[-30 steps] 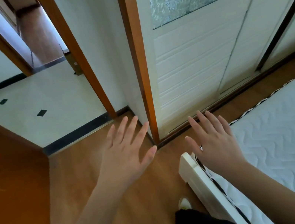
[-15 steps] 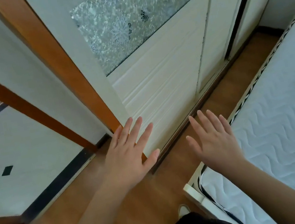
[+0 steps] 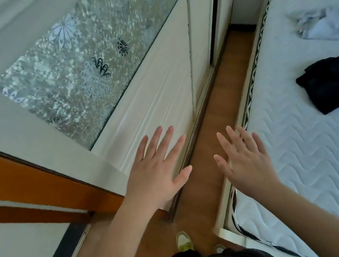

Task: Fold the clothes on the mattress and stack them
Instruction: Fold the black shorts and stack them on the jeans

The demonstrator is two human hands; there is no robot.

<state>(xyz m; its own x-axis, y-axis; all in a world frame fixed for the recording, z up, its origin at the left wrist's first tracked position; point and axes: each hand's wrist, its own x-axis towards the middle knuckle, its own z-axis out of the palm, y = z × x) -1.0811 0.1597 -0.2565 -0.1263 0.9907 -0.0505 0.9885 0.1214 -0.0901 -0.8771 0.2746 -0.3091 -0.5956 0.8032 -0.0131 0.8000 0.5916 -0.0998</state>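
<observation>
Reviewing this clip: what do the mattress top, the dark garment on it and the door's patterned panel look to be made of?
Mattress: white quilted fabric, matte, judging by the stitched wavy lines. Dark garment: soft black or navy cloth, likely knit, since it lies crumpled in folds; fibre cannot be told. Door panel: looks like textured frosted glass with flower motifs, given its glittery pebbled surface, though patterned film is possible.

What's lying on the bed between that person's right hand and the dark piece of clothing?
Nothing: in the head view, only bare quilted mattress stretches between the right hand and the dark garment.
</observation>
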